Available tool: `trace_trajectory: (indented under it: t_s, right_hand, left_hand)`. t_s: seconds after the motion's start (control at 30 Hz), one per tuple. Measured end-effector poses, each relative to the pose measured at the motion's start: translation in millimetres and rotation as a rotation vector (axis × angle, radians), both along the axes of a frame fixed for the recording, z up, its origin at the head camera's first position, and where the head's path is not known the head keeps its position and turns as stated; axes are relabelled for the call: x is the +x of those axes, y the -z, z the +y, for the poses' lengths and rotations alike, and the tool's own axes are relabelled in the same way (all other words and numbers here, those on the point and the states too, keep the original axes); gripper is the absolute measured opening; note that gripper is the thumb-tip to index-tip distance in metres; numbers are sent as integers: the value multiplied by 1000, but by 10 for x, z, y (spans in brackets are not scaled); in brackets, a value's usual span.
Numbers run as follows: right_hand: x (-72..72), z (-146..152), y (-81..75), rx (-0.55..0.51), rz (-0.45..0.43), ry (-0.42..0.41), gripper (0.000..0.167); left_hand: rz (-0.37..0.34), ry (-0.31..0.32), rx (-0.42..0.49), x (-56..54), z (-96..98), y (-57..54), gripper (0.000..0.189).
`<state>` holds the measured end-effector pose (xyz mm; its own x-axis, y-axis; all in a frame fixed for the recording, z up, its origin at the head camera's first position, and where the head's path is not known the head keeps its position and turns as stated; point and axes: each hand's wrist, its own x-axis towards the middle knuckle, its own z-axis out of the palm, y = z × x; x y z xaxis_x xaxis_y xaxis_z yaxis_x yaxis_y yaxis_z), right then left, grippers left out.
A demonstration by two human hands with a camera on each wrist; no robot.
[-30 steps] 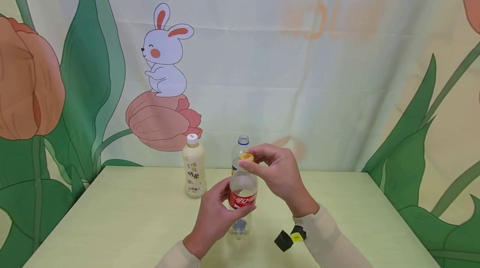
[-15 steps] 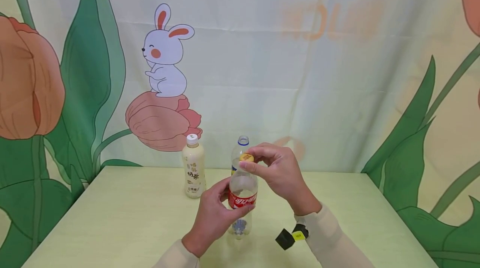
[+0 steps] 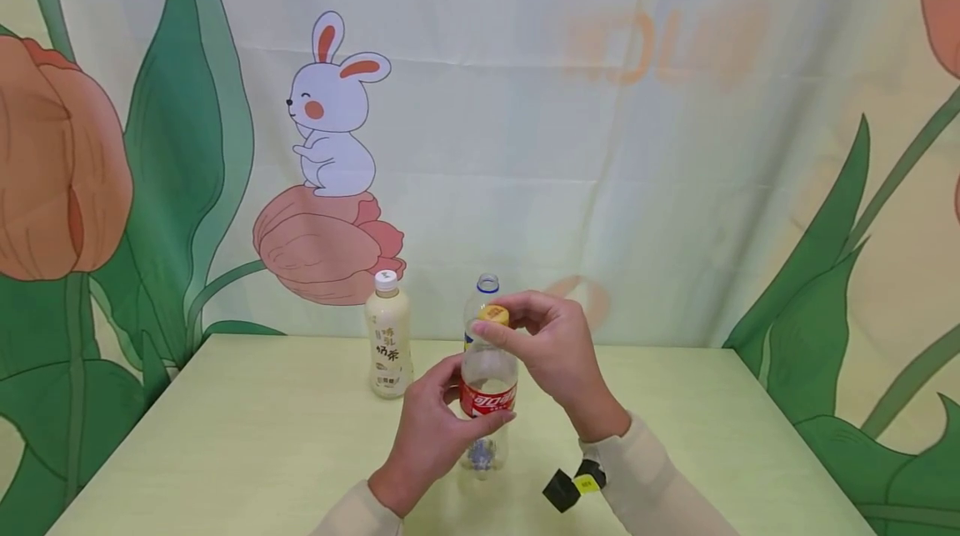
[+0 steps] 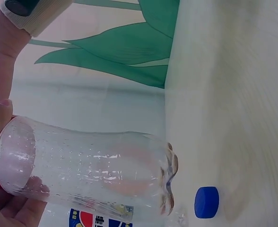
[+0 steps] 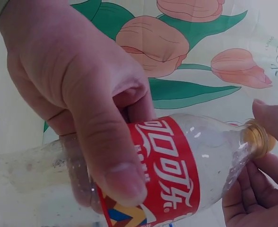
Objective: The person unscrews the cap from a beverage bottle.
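Upright in front of me is a clear plastic cola bottle (image 3: 489,365) with a red label. My left hand (image 3: 435,428) holds it round the label, thumb across the front. At its top, my right hand (image 3: 558,348) pinches the yellow cap (image 3: 495,315) between thumb and fingers. The cap sits on the bottle's mouth. In the right wrist view, the left hand's thumb (image 5: 122,187) presses on the label, and the right hand's fingers surround the cap (image 5: 257,138). Directly behind stands a second clear bottle (image 3: 487,283), its mouth uncapped, mostly hidden by the first.
A cream-coloured milk tea bottle (image 3: 389,344) with a white cap stands behind my left hand. The left wrist view shows a blue cap (image 4: 206,202) on the pale table (image 3: 247,428). Behind the table hangs a printed cloth (image 3: 525,119) with a rabbit and tulips.
The right hand's thumb has slid slightly left across the yellow cap, and its wrist has shifted a little left and down. The left hand keeps its hold; the view has shifted slightly.
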<state>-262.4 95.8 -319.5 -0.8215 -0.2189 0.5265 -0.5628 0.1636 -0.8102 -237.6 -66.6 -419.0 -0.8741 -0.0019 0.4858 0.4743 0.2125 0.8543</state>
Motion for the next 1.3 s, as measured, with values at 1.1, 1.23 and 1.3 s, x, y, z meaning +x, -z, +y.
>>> trace_trajectory:
  t_s: [1.1,1.23,1.3]
  right_hand:
    - [-243,261,-76,132,-37,-478,24]
    - [-245,247,-49,84,-67,-472,28]
    - [-215,222,-35,30,-70,-421,32]
  left_hand:
    - [11,191,-15,-51,-85,-19,62]
    - [3,169,-7,-50,-70,-9,62]
    - [-4,157,-2,-47,-61,-2,62]
